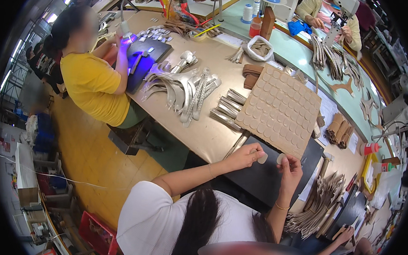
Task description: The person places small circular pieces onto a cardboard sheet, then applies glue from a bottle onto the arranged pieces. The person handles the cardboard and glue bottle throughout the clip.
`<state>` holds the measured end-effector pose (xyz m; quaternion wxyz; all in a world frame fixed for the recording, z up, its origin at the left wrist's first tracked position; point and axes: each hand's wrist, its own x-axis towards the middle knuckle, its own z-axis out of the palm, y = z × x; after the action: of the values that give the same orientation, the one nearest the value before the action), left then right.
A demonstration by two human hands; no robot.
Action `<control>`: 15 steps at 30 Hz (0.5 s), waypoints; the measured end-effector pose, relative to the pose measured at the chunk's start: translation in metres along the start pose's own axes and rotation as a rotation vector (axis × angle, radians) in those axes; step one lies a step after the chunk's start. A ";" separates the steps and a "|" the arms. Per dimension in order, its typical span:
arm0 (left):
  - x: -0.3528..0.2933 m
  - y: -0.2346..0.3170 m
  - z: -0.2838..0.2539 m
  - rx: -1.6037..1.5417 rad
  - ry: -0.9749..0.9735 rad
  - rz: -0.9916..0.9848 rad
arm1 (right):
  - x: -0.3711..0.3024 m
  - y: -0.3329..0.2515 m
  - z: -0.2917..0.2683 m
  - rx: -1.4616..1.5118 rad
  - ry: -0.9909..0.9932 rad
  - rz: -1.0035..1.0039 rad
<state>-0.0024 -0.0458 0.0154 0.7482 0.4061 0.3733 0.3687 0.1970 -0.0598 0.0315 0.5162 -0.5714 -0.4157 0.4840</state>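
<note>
My left hand (245, 157) pinches a small beige oval piece (263, 158) between thumb and fingertips. A second beige piece (280, 158) is held in the closed fingers of my right hand (291, 171), a short way to the right. Both hands are over a black work mat (266, 180) on the table. Just beyond them lies a tan board (279, 108) covered with rows of similar oval pieces. The material of the ovals cannot be made out.
Bundles of metallic strips (228, 109) lie left of the board, silvery straps (183, 89) farther left. Tan strips (317, 205) are heaped at right. A person in yellow (88, 84) sits at left under a purple lamp (129, 38). Another person's hand (344, 234) is at lower right.
</note>
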 end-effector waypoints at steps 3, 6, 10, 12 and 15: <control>0.001 0.000 -0.001 0.012 -0.030 -0.006 | 0.005 0.003 -0.002 -0.007 0.012 -0.011; 0.003 0.000 -0.001 -0.012 -0.054 -0.048 | 0.011 0.003 -0.003 0.001 0.011 -0.039; 0.003 0.001 -0.001 0.012 -0.038 -0.091 | 0.018 0.002 -0.004 -0.001 0.008 -0.034; 0.002 0.002 -0.002 0.021 -0.055 -0.108 | 0.020 0.001 -0.005 -0.018 0.007 -0.029; 0.003 0.003 0.000 0.271 -0.010 -0.043 | 0.023 0.000 -0.005 -0.042 0.008 -0.032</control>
<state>-0.0014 -0.0419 0.0173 0.6960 0.4974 0.4243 0.2967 0.2061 -0.0384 0.0282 0.5133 -0.5776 -0.4327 0.4644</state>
